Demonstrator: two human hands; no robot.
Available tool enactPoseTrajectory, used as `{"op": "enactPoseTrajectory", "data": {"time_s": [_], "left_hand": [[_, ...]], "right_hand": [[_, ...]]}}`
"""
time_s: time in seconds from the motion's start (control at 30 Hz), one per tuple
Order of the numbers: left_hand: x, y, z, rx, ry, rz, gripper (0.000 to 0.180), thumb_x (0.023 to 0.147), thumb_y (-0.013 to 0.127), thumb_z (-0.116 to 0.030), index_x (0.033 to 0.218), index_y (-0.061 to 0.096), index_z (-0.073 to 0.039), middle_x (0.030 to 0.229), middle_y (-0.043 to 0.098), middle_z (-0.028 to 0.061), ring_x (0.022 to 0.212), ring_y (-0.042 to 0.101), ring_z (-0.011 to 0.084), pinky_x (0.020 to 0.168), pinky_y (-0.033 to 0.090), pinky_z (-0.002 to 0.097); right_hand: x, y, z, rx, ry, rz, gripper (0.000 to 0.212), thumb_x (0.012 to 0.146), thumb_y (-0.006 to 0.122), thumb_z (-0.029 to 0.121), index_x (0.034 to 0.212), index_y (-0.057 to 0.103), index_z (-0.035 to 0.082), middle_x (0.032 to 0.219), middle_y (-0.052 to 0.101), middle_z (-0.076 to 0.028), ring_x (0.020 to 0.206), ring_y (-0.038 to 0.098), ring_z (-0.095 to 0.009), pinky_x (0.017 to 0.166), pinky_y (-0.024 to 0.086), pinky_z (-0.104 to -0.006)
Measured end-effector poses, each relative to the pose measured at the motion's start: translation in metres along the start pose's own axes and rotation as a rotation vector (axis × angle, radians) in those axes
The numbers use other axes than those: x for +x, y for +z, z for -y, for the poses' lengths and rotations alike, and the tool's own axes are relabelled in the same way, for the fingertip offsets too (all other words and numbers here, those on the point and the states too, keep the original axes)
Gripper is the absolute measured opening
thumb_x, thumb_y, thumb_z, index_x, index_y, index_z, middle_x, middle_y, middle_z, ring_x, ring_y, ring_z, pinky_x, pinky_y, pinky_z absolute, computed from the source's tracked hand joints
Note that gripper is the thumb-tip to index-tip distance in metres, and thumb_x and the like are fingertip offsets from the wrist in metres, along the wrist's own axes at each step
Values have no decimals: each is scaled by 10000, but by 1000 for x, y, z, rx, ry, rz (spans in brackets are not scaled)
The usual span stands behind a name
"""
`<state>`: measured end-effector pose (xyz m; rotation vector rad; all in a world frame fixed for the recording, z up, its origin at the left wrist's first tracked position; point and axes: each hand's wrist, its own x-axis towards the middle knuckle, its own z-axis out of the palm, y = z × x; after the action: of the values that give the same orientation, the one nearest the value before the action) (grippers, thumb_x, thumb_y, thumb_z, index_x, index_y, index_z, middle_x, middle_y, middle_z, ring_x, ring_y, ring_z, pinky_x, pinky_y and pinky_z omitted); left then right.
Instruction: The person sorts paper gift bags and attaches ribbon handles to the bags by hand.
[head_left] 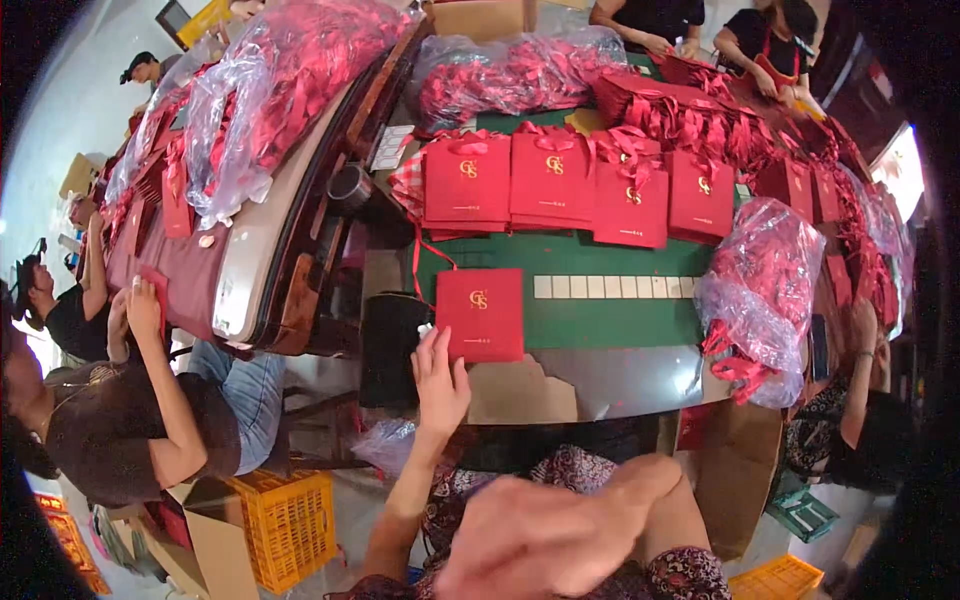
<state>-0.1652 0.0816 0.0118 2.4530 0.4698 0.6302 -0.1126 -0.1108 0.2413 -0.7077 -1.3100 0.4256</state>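
Note:
A red paper gift bag (480, 315) with a gold emblem lies flat near the table's front edge, its ribbon trailing up to the left. My left hand (441, 385) is at the bag's lower left corner, fingers stretched out and apart. A small white piece (424, 330) shows by its fingertips; I cannot tell what it is. Close to the camera, my right hand (550, 530) is raised over my lap, away from the bag, and smeared by motion. Its fingers cannot be made out. Right of the bag runs a row of white square cards or stickers (612, 287) on the green mat (610, 330).
Stacks of red gift bags (553, 175) stand behind the mat. A clear plastic sack (765, 290) of red bags sits at the right. A dark cup (350, 188) stands left. Co-workers (130, 410) work around, beside a yellow crate (290, 525) and a cardboard box (735, 470).

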Motion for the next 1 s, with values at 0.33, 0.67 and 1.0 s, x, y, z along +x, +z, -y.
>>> {"op": "enactPoseTrajectory", "data": {"time_s": [0.33,0.67,1.0], "left_hand": [[51,20,13,380,-15,113,608,930,593,-275,1428,388,6,1413,409,281,1240,454,413,1060,293,521],[56,38,25,550,-37,198,614,927,590,-303,1433,391,-17,1340,499,261,1193,525,376,983,346,516],[46,38,-9,557,70,288,618,943,565,-309,1450,373,-13,1335,455,287,1114,546,390,982,342,484]], "right_hand": [[-16,13,49,-263,-171,17,222,936,645,153,1129,743,103,1195,633,-88,983,617,-227,849,468,-357],[-140,-59,-154,-1123,672,-504,450,928,624,226,1283,513,-27,1163,578,-209,1069,560,-398,900,471,-467],[-164,-67,-215,-1174,723,-709,606,900,630,286,1354,431,-62,1165,563,-252,1064,534,-413,911,437,-484]]}}
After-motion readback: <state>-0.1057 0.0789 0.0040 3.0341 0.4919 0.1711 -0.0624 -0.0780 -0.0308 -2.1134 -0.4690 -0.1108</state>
